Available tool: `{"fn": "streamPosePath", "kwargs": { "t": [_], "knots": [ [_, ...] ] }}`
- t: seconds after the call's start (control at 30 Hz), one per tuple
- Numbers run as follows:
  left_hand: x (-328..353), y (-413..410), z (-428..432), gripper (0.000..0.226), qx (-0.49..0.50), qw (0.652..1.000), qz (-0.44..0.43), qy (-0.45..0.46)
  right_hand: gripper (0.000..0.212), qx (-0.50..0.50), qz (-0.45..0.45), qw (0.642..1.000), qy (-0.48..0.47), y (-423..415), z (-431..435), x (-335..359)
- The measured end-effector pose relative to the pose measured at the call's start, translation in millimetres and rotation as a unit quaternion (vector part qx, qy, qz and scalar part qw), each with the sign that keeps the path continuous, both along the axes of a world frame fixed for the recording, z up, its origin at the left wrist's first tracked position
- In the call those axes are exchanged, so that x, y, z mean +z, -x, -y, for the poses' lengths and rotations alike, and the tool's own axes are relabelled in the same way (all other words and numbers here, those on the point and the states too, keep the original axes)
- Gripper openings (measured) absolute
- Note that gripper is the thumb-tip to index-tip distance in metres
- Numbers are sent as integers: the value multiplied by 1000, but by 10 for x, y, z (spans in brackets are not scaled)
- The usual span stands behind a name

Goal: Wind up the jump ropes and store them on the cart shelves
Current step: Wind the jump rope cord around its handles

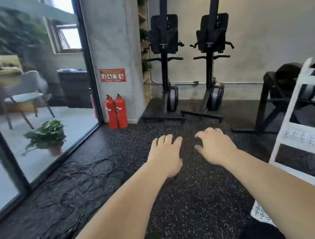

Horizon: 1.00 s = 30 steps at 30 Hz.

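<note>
Several thin black jump ropes [75, 179] lie tangled on the speckled black floor beside the glass wall at the left. My left hand [165, 154] and my right hand [214, 146] are stretched out in front of me above the floor, palms down, fingers apart, holding nothing. Both hands are to the right of the ropes and do not touch them. A white cart [310, 139] with perforated shelves stands at the right edge. Dark items lie on its lower shelf.
A glass wall [34, 113] with a black frame runs along the left. Two red fire extinguishers [116, 111] stand by a concrete pillar. Two upright black exercise machines [186, 67] stand against the back wall, and another black machine [281, 93] is behind the cart.
</note>
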<state>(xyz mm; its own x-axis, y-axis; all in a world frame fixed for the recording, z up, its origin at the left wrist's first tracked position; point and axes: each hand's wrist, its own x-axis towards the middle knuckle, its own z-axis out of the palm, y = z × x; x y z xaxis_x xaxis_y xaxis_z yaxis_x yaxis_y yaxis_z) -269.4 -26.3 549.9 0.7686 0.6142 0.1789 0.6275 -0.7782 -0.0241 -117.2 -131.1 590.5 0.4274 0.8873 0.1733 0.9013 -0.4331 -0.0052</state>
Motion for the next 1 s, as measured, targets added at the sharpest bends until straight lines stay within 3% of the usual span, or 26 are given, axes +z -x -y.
{"fn": "streamPosePath", "kwargs": {
  "t": [0.4,1.0],
  "knots": [
    [-869,1417,-760,77,99,992,24,68,46,75,-45,993,80,1259,-1069,-834],
    [-2603,2461,-2010,84,209,951,-41,225,47,217,-120,933,260,1637,-2437,-2456]
  ]
}}
